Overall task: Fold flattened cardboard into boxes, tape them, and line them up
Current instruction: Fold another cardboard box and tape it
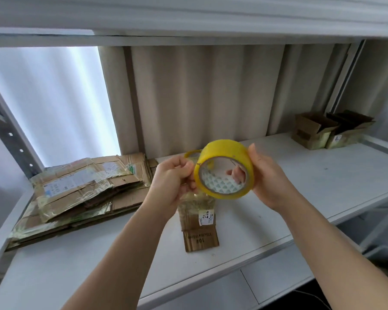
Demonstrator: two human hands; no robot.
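1. The tape roll (224, 168), yellow, is held up in the air above the white shelf (323, 175), between the two hands, with its open core turned toward the camera.
2. The right hand (269, 175) grips the roll from its right side: the thumb lies over the top outer edge and the fingertips (238, 175) reach into the core, where they show through the hole.
3. The left hand (173, 180) sits at the roll's left edge, fingers curled tight with thumb and forefinger pressed together against the rim; they look to be pinching the tape's loose end, though the end itself is too thin to make out.
4. A second yellow roll (192, 154) peeks out just behind the left hand's knuckles.
5. Directly below the hands a small flattened box (199, 222) lies on the shelf, its near flap printed, a white label on it, its far part glossy with old tape.
6. To the left, a stack of flat cardboard (81, 189) rests against the shelf's back corner.
7. Far right at the back, two folded boxes (332, 130) stand side by side, touching, tops open.
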